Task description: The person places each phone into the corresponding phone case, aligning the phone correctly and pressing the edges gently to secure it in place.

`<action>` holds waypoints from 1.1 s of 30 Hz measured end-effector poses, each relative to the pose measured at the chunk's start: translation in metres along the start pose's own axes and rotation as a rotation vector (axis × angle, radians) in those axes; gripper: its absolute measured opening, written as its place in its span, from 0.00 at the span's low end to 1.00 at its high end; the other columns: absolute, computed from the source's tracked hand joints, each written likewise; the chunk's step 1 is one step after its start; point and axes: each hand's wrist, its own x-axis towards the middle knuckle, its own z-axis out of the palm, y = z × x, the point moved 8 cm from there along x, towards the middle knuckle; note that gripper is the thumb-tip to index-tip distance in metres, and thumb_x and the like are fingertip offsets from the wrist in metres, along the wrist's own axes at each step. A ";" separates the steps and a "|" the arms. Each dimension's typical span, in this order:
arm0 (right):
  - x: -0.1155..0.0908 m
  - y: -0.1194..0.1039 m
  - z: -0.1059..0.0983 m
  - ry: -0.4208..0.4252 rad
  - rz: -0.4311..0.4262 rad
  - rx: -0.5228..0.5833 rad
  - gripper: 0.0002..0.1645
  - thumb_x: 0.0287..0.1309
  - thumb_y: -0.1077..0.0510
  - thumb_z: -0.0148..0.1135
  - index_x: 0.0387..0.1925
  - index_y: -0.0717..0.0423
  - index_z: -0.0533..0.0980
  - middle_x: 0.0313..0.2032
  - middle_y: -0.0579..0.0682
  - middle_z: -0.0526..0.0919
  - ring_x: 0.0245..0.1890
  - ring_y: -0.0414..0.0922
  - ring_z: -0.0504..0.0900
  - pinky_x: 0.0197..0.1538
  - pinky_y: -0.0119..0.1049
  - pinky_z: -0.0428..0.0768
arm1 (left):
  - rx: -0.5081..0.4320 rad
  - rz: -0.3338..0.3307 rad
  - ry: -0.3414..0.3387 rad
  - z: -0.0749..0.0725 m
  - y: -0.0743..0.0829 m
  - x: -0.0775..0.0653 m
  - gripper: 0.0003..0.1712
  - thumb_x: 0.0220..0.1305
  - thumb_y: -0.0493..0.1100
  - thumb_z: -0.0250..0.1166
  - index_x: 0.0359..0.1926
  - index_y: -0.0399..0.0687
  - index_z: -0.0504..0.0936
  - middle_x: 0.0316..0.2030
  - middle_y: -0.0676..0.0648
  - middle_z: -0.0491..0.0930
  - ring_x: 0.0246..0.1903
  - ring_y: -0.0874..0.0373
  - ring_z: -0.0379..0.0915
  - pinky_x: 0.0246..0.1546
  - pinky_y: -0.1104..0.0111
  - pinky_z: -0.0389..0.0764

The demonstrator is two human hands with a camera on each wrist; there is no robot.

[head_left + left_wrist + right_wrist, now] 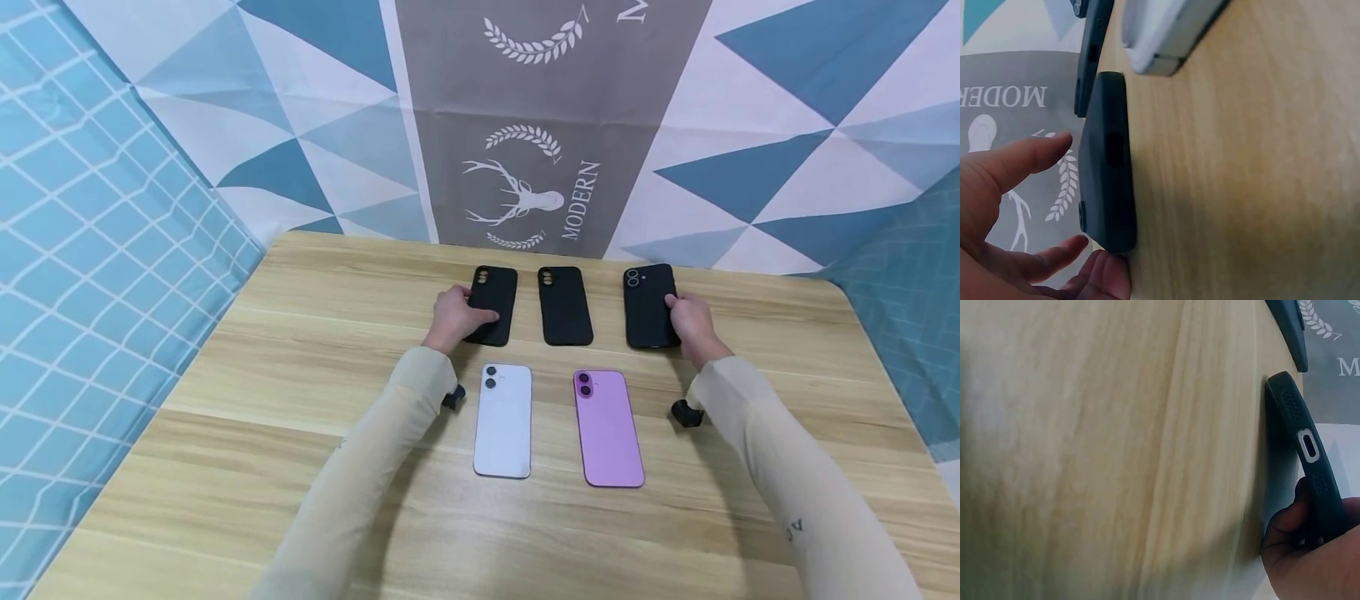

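Note:
At the left of the back row lies a black phone case [498,292], with my left hand [453,318] at its left side. In the left wrist view the thumb [1038,159] stands apart from the case [1110,169], while fingertips are at its lower end. My right hand [693,327] grips the right edge of a phone in a black case [647,308]. The right wrist view shows this cased phone [1321,487] tilted up from the table, its charging port visible. A second black phone case [567,310] lies between the two.
In front of the row, a white phone [503,425] and a pink-purple phone [610,432] lie back up on the wooden table [262,392]. A patterned cloth [555,100] hangs along the table's far edge.

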 end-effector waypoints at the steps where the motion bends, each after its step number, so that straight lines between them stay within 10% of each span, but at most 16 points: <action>1: 0.000 0.000 0.000 0.000 0.002 -0.005 0.30 0.65 0.53 0.31 0.65 0.63 0.47 0.66 0.59 0.50 0.65 0.52 0.50 0.68 0.42 0.51 | 0.010 -0.003 0.007 0.000 0.000 0.000 0.40 0.45 0.52 0.68 0.56 0.40 0.64 0.52 0.38 0.64 0.50 0.47 0.62 0.52 0.60 0.71; 11: -0.001 -0.002 -0.002 0.007 -0.071 -0.195 0.36 0.64 0.45 0.35 0.64 0.66 0.50 0.62 0.66 0.56 0.60 0.58 0.60 0.62 0.49 0.63 | 0.094 0.029 0.052 0.001 0.005 -0.001 0.41 0.40 0.52 0.71 0.53 0.36 0.66 0.47 0.37 0.65 0.48 0.44 0.60 0.48 0.60 0.71; 21: -0.011 -0.016 0.003 0.096 -0.227 -0.515 0.49 0.49 0.30 0.48 0.46 0.75 0.66 0.40 0.68 0.71 0.36 0.54 0.70 0.34 0.41 0.73 | 0.122 0.039 0.040 0.002 0.013 -0.001 0.42 0.40 0.49 0.72 0.54 0.34 0.65 0.48 0.35 0.65 0.49 0.43 0.60 0.50 0.59 0.71; 33: -0.014 -0.022 0.013 0.117 -0.270 -0.754 0.45 0.46 0.33 0.53 0.35 0.78 0.72 0.34 0.68 0.71 0.44 0.60 0.60 0.42 0.50 0.68 | 0.119 -0.010 0.003 0.002 0.007 0.002 0.41 0.41 0.50 0.71 0.54 0.34 0.65 0.49 0.37 0.68 0.49 0.45 0.65 0.51 0.60 0.72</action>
